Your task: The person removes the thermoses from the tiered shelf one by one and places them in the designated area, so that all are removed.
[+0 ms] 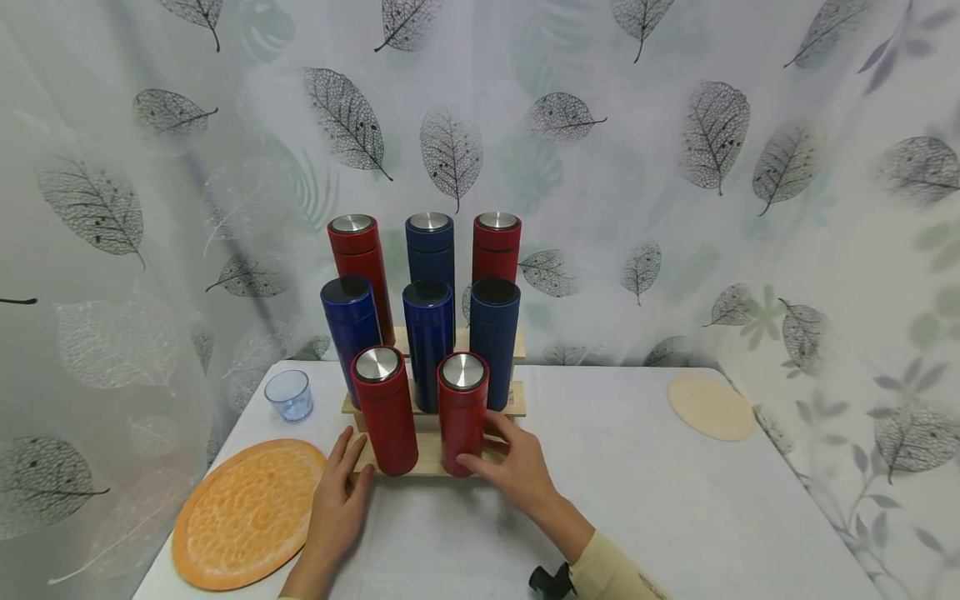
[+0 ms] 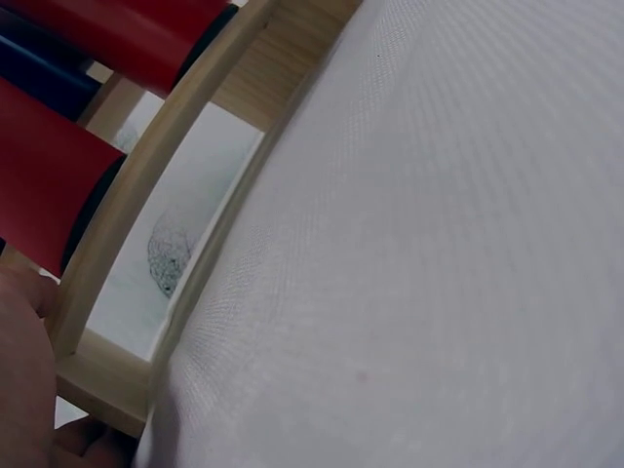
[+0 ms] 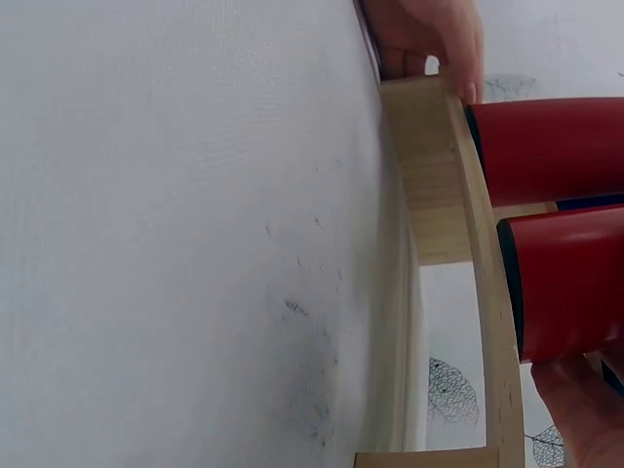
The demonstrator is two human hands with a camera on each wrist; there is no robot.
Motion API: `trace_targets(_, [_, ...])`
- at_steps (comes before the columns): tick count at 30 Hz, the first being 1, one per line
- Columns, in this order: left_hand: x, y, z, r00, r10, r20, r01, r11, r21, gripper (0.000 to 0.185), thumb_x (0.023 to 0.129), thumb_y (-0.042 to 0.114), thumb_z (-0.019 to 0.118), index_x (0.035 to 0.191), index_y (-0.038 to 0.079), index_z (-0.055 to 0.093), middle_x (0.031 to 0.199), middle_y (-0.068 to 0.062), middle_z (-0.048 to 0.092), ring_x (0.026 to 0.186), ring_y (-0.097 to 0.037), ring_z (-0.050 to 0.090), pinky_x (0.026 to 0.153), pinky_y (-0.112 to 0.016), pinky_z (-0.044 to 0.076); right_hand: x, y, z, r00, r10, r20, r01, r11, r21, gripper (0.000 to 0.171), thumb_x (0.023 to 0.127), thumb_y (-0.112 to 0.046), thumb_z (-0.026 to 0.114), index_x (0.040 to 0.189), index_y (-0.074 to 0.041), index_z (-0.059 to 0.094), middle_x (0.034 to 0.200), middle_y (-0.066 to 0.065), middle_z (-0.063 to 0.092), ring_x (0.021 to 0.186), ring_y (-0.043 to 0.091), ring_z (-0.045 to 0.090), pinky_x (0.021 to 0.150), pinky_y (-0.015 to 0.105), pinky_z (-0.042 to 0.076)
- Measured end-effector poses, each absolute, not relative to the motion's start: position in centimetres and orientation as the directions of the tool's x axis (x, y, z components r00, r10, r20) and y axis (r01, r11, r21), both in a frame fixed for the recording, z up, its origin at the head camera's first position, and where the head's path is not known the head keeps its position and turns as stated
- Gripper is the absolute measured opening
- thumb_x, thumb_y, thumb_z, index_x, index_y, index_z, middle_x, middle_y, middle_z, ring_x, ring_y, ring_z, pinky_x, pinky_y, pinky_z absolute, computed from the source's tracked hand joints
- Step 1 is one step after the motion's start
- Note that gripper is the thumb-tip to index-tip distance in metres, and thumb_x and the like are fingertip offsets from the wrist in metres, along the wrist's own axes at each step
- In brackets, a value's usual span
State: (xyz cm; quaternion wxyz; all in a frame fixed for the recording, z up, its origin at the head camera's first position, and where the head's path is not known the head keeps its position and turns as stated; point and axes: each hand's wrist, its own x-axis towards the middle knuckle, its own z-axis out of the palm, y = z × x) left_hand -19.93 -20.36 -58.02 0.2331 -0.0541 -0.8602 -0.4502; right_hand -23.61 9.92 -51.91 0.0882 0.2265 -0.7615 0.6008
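Observation:
A wooden tiered rack bears red and blue thermos flasks. At its left end is my left hand, thumb near the front corner, other fingers loosely bent along the side. My right hand grips the front right red flask low down, thumb in front, fingers behind. This flask stands upright on the lowest step; its dark base is at the board in the right wrist view. Beside it stands another silver-lidded red flask. Blue flasks fill the middle step.
Silver-lidded flasks, red and blue, stand on the top step. Left of the rack are a clear blue glass and a round bread-patterned mat. A beige oval piece lies at the far right. Leaf-print curtain hangs behind.

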Motion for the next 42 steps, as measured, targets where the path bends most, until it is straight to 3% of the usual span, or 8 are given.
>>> trace_targets(4, [-19.8, -20.3, -57.8, -0.884, -0.115, 0.453, 0.309, 0.584, 0.751, 0.047, 0.109, 0.012, 0.065, 0.155, 0.004, 0.059, 0.169, -0.02, 0.041, 0.094, -0.014, 0.054, 0.084, -0.019, 0.04, -23.3, 10.2, -51.6, -0.883, -0.228, 0.41, -0.455, 0.202, -0.867, 0.063, 0.086, -0.026, 0.097, 0.142, -0.021, 0.069, 0.133, -0.007, 0.073, 0.119, 0.02, 0.072, 0.098, 0.051, 0.058])
trace_targets(11, [-19.7, -20.4, -57.6, -0.89, -0.109, 0.442, 0.298, 0.594, 0.747, 0.048, 0.11, 0.014, 0.065, 0.156, 0.004, 0.058, 0.17, -0.019, 0.04, 0.106, -0.02, 0.056, 0.085, -0.021, 0.042, -22.7, 11.1, -50.8, -0.879, -0.206, 0.429, -0.471, 0.248, -0.846, 0.065, 0.085, -0.024, 0.097, 0.144, -0.022, 0.069, 0.134, -0.01, 0.073, 0.116, 0.017, 0.072, 0.095, 0.041, 0.06])
trace_targets(15, [-19.8, -20.4, -57.6, -0.89, -0.109, 0.444, 0.302, 0.588, 0.75, 0.048, 0.11, 0.013, 0.065, 0.156, 0.003, 0.058, 0.169, -0.02, 0.04, 0.106, -0.022, 0.056, 0.085, -0.02, 0.042, -22.6, 11.8, -50.5, -0.871, -0.199, 0.45, -0.489, 0.246, -0.837, 0.065, 0.085, -0.025, 0.097, 0.143, -0.021, 0.069, 0.132, -0.008, 0.074, 0.115, 0.019, 0.073, 0.093, 0.043, 0.061])
trace_targets(22, [-19.9, -20.3, -57.8, -0.889, -0.111, 0.444, 0.301, 0.588, 0.75, 0.048, 0.11, 0.014, 0.066, 0.156, 0.004, 0.058, 0.169, -0.02, 0.04, 0.122, -0.026, 0.054, 0.091, -0.022, 0.039, -22.3, 13.4, -49.8, -0.854, -0.183, 0.487, -0.52, 0.265, -0.812, 0.062, 0.087, -0.021, 0.096, 0.142, -0.018, 0.068, 0.133, -0.003, 0.074, 0.117, 0.024, 0.073, 0.093, 0.047, 0.061])
trace_targets(26, [-19.9, -20.3, -57.8, -0.887, -0.106, 0.45, 0.311, 0.585, 0.749, 0.048, 0.11, 0.014, 0.066, 0.156, 0.004, 0.058, 0.169, -0.021, 0.04, 0.117, -0.025, 0.054, 0.089, -0.021, 0.039, -22.1, 14.3, -49.3, -0.85, -0.169, 0.499, -0.526, 0.301, -0.795, 0.063, 0.087, -0.02, 0.096, 0.143, -0.018, 0.068, 0.133, -0.003, 0.074, 0.117, 0.023, 0.073, 0.092, 0.044, 0.061])
trace_targets(31, [-19.9, -20.3, -57.8, -0.887, -0.103, 0.449, 0.313, 0.581, 0.751, 0.048, 0.11, 0.015, 0.065, 0.156, 0.003, 0.058, 0.169, -0.021, 0.04, 0.128, -0.03, 0.052, 0.092, -0.016, 0.034, -21.9, 15.4, -48.9, -0.859, -0.152, 0.489, -0.51, 0.337, -0.791, 0.063, 0.086, -0.023, 0.096, 0.143, -0.019, 0.068, 0.133, -0.005, 0.074, 0.118, 0.021, 0.073, 0.092, 0.04, 0.061])
trace_targets(38, [-19.8, -20.3, -57.8, -0.89, -0.111, 0.442, 0.299, 0.59, 0.75, 0.048, 0.11, 0.015, 0.066, 0.156, 0.004, 0.058, 0.169, -0.02, 0.04, 0.12, -0.027, 0.054, 0.09, -0.022, 0.039, -21.5, 16.8, -48.8, -0.875, -0.121, 0.468, -0.476, 0.392, -0.787, 0.066, 0.086, -0.023, 0.096, 0.145, -0.017, 0.067, 0.135, -0.003, 0.073, 0.119, 0.022, 0.072, 0.092, 0.039, 0.061])
trace_targets(42, [-19.8, -20.3, -57.8, -0.89, -0.109, 0.443, 0.301, 0.588, 0.75, 0.048, 0.11, 0.015, 0.066, 0.156, 0.004, 0.058, 0.169, -0.021, 0.04, 0.127, -0.028, 0.053, 0.092, -0.022, 0.038, -21.6, 17.7, -48.9, -0.876, -0.109, 0.47, -0.472, 0.402, -0.785, 0.066, 0.085, -0.02, 0.097, 0.145, -0.017, 0.067, 0.134, -0.002, 0.073, 0.118, 0.023, 0.073, 0.092, 0.04, 0.061])
